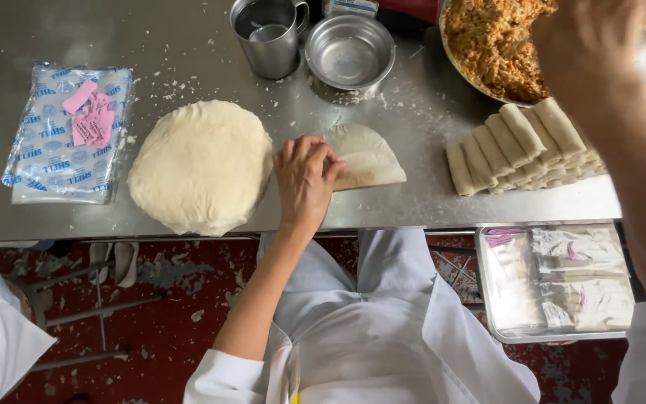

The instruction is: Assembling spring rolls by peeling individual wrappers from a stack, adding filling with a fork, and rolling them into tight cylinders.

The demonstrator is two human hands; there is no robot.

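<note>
My left hand [304, 176] lies palm down on the steel worktable [188, 45], the forearm running straight up from my white apron, wrist level. Its fingers [321, 153] are bunched and curled, the tips pinching the near edge of a thin, pale, folded pastry wrapper [368, 155] that lies flat on the steel. So the hand is mostly closed, gripping that sheet's edge.

Just left of the wrapper, touching the side of my hand, sits a thick round stack of white wrapper sheets [202, 166]. Right of the wrapper, well apart from it, a row of rolled pale spring rolls [521, 146] leans in a stepped pile. Beyond the wrapper stand a small shallow steel bowl [350, 52] and a steel mug [267, 36].

My right hand [588, 41] is raised, blurred, over the large steel bowl of brown shredded filling [491, 45], beyond and right of the wrapper; the forearm drops steeply along the right edge. I cannot tell how far it is open or whether it holds anything.
</note>
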